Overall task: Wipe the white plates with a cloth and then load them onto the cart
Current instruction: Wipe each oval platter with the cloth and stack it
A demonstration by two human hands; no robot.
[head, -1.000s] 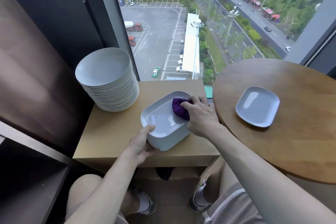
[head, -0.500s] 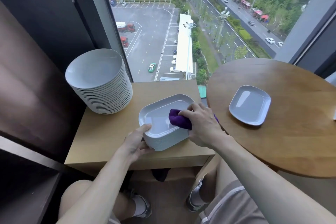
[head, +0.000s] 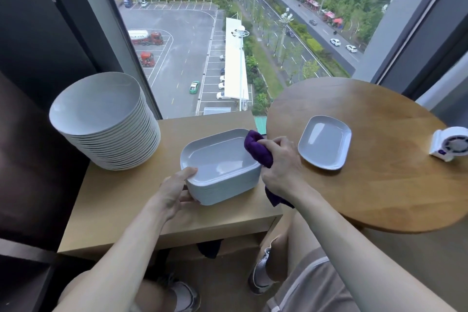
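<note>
On the round wooden table (head: 379, 197) one square white plate (head: 324, 142) lies where it lay before. The light wooden side table (head: 121, 200) carries a stack of round white plates (head: 101, 119) at its left and a stack of rectangular white plates (head: 220, 162) near its right edge. The left hand (head: 173, 189) still grips that stack's near-left corner, thumb on the rim. The right hand (head: 281, 167), curled round the purple cloth (head: 255, 149), has slid from the top plate's middle to its far-right rim.

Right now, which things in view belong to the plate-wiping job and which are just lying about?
Job: purple cloth in the right hand; rectangular plate stack held by the left hand; round plate stack; single square plate.
Lying about: small white device on the round table.
</note>
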